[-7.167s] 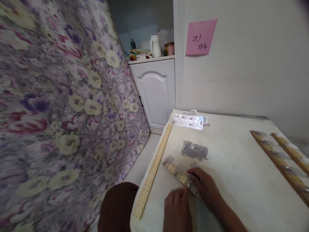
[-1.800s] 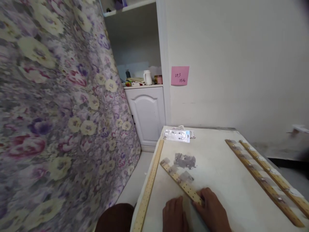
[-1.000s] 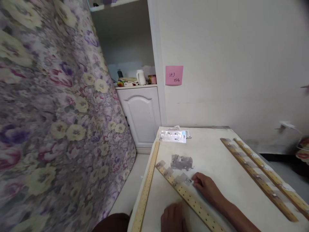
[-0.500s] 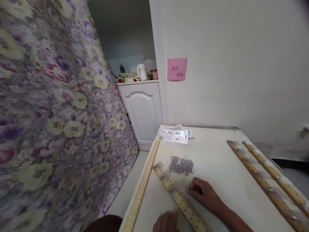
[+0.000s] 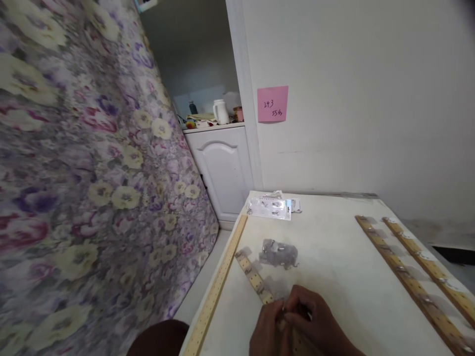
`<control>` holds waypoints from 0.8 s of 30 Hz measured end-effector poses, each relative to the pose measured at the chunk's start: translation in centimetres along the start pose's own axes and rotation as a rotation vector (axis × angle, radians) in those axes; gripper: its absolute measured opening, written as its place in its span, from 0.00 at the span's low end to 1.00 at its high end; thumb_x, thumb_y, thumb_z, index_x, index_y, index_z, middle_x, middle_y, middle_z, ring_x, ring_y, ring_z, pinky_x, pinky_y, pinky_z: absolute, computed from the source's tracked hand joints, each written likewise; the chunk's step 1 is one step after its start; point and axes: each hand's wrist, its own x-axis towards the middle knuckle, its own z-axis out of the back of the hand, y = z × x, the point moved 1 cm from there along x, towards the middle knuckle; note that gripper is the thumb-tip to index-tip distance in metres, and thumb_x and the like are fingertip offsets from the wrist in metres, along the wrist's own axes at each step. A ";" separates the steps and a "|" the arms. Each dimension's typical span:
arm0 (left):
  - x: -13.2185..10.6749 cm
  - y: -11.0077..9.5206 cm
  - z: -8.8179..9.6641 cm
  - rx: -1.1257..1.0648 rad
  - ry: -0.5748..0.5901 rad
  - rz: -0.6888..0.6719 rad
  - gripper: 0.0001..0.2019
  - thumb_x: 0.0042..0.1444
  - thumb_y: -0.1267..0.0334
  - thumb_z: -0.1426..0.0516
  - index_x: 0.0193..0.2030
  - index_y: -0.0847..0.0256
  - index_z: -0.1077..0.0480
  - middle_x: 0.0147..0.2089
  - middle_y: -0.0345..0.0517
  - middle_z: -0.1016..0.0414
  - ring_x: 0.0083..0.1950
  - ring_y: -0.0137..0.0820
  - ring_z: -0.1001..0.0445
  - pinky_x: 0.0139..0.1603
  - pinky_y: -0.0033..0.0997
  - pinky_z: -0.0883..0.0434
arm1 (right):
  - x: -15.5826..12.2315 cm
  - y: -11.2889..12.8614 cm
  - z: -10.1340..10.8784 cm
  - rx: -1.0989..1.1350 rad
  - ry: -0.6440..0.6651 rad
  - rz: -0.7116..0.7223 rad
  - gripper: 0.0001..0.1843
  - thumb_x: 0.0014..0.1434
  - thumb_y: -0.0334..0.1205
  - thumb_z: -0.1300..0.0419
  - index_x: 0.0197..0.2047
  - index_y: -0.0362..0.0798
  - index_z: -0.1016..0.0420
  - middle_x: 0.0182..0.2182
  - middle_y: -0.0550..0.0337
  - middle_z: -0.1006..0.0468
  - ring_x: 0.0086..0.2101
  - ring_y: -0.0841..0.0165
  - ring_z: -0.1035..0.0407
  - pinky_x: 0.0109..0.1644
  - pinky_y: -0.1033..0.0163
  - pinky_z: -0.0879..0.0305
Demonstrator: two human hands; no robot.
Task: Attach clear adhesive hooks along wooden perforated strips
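Observation:
Both hands meet over a perforated wooden strip (image 5: 253,276) that lies slantwise on the white table (image 5: 341,257). My left hand (image 5: 267,329) and my right hand (image 5: 311,324) have their fingers curled and pinched together on the strip at about its middle. What sits between the fingertips is too small to make out. A small heap of clear plastic packets (image 5: 278,253) with metal bits lies just beyond the strip's far end.
A longer perforated strip (image 5: 215,291) runs along the table's left edge. Two more strips (image 5: 411,284) with clear packets lie at the right. A blister pack (image 5: 270,208) sits at the far edge. A floral cloth (image 5: 81,188) hangs left; a white cabinet (image 5: 222,168) stands behind.
My left hand has come up from the bottom edge to meet my right hand, which has drawn back from near the packets onto the strip. The view shifted slightly.

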 end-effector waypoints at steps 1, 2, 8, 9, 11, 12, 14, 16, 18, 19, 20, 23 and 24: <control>0.3 -0.5 0.0 -0.031 0.019 0.027 0.16 0.62 0.52 0.51 0.48 0.57 0.30 0.42 0.49 0.24 0.42 0.35 0.25 0.43 0.32 0.27 | -0.1 0.0 -0.1 0.003 0.007 0.004 0.04 0.47 0.35 0.41 0.24 0.47 0.33 0.21 0.67 0.34 0.24 0.73 0.41 0.28 0.68 0.45; 0.4 -0.8 0.0 -0.060 0.028 0.057 0.16 0.61 0.52 0.51 0.47 0.57 0.30 0.41 0.48 0.24 0.40 0.34 0.25 0.42 0.31 0.27 | -0.2 0.0 -0.1 0.006 0.019 0.010 0.05 0.48 0.36 0.41 0.24 0.47 0.33 0.22 0.67 0.33 0.24 0.73 0.41 0.28 0.68 0.45; 0.3 -1.6 0.7 -0.190 0.020 0.224 0.10 0.56 0.55 0.45 0.35 0.59 0.29 0.30 0.41 0.27 0.33 0.30 0.29 0.38 0.27 0.31 | -0.3 0.3 0.9 0.030 -0.025 0.016 0.11 0.56 0.43 0.44 0.26 0.48 0.32 0.21 0.66 0.33 0.25 0.71 0.38 0.30 0.67 0.42; 0.2 -1.5 0.7 -0.207 0.022 0.240 0.09 0.55 0.56 0.44 0.34 0.59 0.30 0.30 0.40 0.28 0.33 0.30 0.30 0.37 0.26 0.31 | -0.2 0.1 1.1 0.027 -0.079 -0.002 0.09 0.56 0.44 0.44 0.29 0.48 0.31 0.22 0.66 0.33 0.25 0.71 0.38 0.30 0.67 0.41; -0.2 -1.1 0.6 -0.246 0.037 0.264 0.09 0.54 0.56 0.43 0.32 0.60 0.31 0.28 0.39 0.31 0.31 0.28 0.33 0.35 0.24 0.34 | 0.0 -0.4 1.4 0.025 -0.164 -0.057 0.10 0.55 0.45 0.42 0.37 0.48 0.31 0.26 0.66 0.31 0.24 0.73 0.39 0.29 0.67 0.41; -0.5 -0.9 0.5 -0.268 0.050 0.273 0.09 0.54 0.56 0.43 0.31 0.60 0.32 0.27 0.38 0.32 0.30 0.27 0.34 0.34 0.23 0.35 | 0.1 -0.7 1.4 0.038 -0.162 -0.095 0.12 0.54 0.45 0.42 0.40 0.48 0.31 0.29 0.65 0.30 0.23 0.74 0.40 0.27 0.67 0.42; -1.0 -0.4 0.2 -0.308 0.081 0.285 0.11 0.54 0.54 0.43 0.30 0.60 0.34 0.25 0.36 0.35 0.28 0.26 0.37 0.31 0.22 0.37 | 0.3 -1.2 1.1 0.096 -0.056 -0.169 0.14 0.54 0.45 0.42 0.43 0.48 0.31 0.33 0.63 0.29 0.20 0.76 0.41 0.24 0.68 0.43; -1.3 0.1 0.1 -0.323 0.098 0.288 0.13 0.55 0.52 0.44 0.30 0.60 0.35 0.24 0.35 0.38 0.27 0.25 0.39 0.29 0.22 0.39 | 0.3 -1.4 0.6 0.154 0.065 -0.203 0.12 0.52 0.43 0.42 0.40 0.47 0.30 0.29 0.65 0.30 0.20 0.76 0.41 0.22 0.69 0.46; -1.5 0.5 0.2 -0.309 0.093 0.293 0.13 0.55 0.52 0.44 0.30 0.60 0.35 0.24 0.35 0.38 0.27 0.25 0.39 0.29 0.22 0.39 | 0.3 -1.5 0.2 0.184 0.113 -0.195 0.09 0.51 0.39 0.42 0.36 0.46 0.31 0.23 0.68 0.34 0.20 0.76 0.41 0.23 0.70 0.46; -1.6 0.7 0.2 -0.300 0.082 0.301 0.13 0.55 0.52 0.44 0.32 0.60 0.34 0.25 0.36 0.37 0.28 0.26 0.38 0.29 0.22 0.38 | 0.2 -1.5 0.0 0.190 0.111 -0.188 0.07 0.50 0.38 0.43 0.35 0.47 0.31 0.21 0.69 0.35 0.21 0.75 0.42 0.24 0.70 0.47; -1.7 0.8 0.3 -0.292 0.067 0.316 0.12 0.55 0.52 0.44 0.35 0.60 0.33 0.26 0.36 0.35 0.29 0.26 0.37 0.30 0.23 0.37 | 0.2 -1.5 -0.1 0.193 0.101 -0.186 0.06 0.50 0.38 0.44 0.33 0.47 0.32 0.19 0.70 0.37 0.20 0.75 0.43 0.24 0.70 0.47; -1.9 1.4 0.4 -0.285 0.018 0.391 0.16 0.54 0.52 0.43 0.44 0.60 0.32 0.29 0.38 0.32 0.30 0.28 0.34 0.31 0.23 0.36 | 0.2 -1.6 -0.1 0.156 0.079 -0.195 0.03 0.51 0.38 0.45 0.30 0.48 0.34 0.18 0.71 0.37 0.20 0.75 0.43 0.24 0.69 0.47; -1.9 1.6 0.4 -0.285 0.010 0.420 0.16 0.53 0.52 0.43 0.44 0.60 0.32 0.29 0.38 0.32 0.30 0.28 0.33 0.31 0.23 0.35 | 0.2 -1.7 -0.1 0.130 0.069 -0.196 0.03 0.51 0.37 0.45 0.30 0.48 0.34 0.18 0.71 0.37 0.20 0.75 0.42 0.24 0.69 0.46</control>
